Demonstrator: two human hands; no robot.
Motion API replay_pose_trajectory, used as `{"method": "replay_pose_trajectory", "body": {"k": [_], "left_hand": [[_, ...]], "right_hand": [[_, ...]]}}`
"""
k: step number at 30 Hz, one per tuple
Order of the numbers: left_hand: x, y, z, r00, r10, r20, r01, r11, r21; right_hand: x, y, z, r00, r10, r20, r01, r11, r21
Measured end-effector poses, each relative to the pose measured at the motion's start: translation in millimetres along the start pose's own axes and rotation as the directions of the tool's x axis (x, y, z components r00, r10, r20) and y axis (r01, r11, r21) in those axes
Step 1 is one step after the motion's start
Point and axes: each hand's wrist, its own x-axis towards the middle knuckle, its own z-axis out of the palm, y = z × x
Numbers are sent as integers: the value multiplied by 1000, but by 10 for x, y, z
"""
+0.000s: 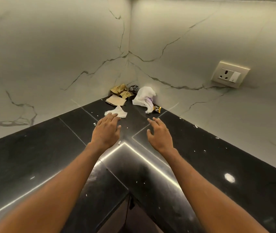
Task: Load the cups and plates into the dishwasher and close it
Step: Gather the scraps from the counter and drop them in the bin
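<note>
No cup, plate or dishwasher is in view. Both arms reach out over a black corner countertop (33,158). My left hand (107,130) is palm down with fingers apart, its fingertips touching the near edge of a small white tissue (117,112). My right hand (159,133) hovers palm down with fingers spread and holds nothing, a little short of a crumpled white tissue (144,97) in the corner.
Litter lies in the corner: crumpled brown paper wrappers (118,95), a dark wrapper (134,88) and a small dark packet (157,109). White crumbs and a powder spot (229,178) dot the counter. Marble walls meet at the corner; a wall socket (229,74) is on the right.
</note>
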Motion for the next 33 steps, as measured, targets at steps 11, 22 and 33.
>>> {"method": "replay_pose_trajectory", "body": {"k": [11,22,33], "left_hand": [[1529,-878,993,978,-88,187,77,995,64],[2204,-1328,1757,911,-145,387,108,987,117],[2376,-1121,1804,944,-208,256,250,958,-142]], "right_hand": [[1802,337,961,994,58,94,-54,997,-49],[3206,857,1678,987,160,12,-151,953,-262],[3277,1050,1822,984,139,110,-101,949,-298]]}}
